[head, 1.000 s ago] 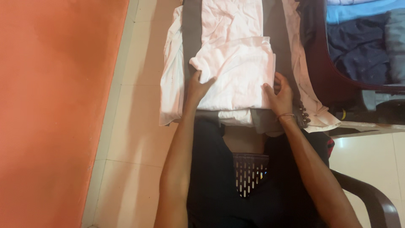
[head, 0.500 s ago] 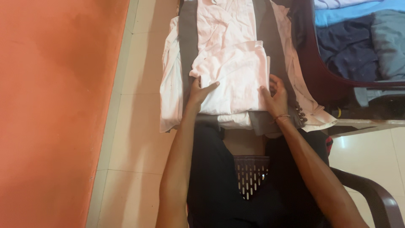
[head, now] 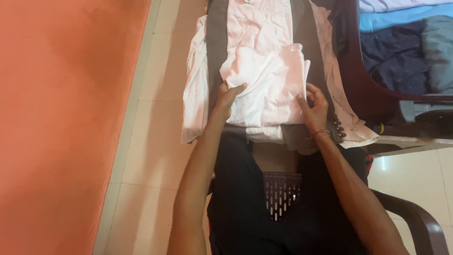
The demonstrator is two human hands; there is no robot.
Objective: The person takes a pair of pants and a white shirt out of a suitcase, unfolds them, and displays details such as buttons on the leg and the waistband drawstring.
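Left of the left hand point(head: 227, 97) lies a broad orange floor covering point(head: 56, 118), running along a floor of pale tiles point(head: 151, 141). Right of the right hand point(head: 314, 106), a dark maroon plastic chair point(head: 351, 80) holds a heap of clothes: a bright blue piece point(head: 401, 12) at the far edge, a dark navy garment point(head: 389, 59) (faintly dotted) nearer, and a grey-blue one point(head: 436, 52) at the picture's right edge. Below both hands is a slotted dark seat point(head: 281, 193), and its curved armrest point(head: 415, 222) sits low and to the right.
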